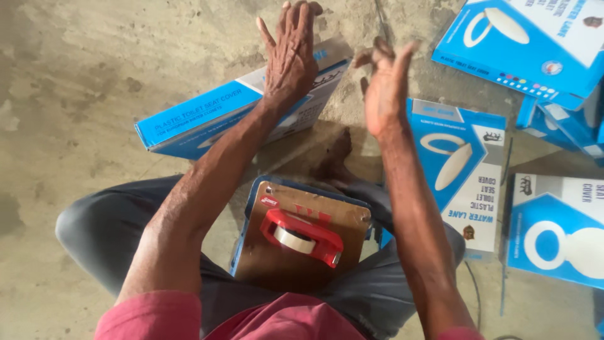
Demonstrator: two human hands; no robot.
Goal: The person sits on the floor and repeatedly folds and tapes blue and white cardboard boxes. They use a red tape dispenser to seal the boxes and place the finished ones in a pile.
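- Resting flat, fingers spread, the left hand (290,53) presses a blue-and-white carton (242,107) at twelve o'clock.
- Right hand (385,88) hovers empty, seemingly blurred.
- Red tape dispenser (302,236) lies at six o'clock.

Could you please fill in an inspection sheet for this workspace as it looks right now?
Surface: bare concrete floor, stained.
Job's things: tilted blue carton under the left hand; red tape dispenser on a brown board in the lap.
Clutter: more blue cartons lying at the right.
Grippers: left hand flat on the tilted carton; right hand raised, open, holding nothing.
Cables: thin dark cord by the right knee.
Surroundings: nothing seen.
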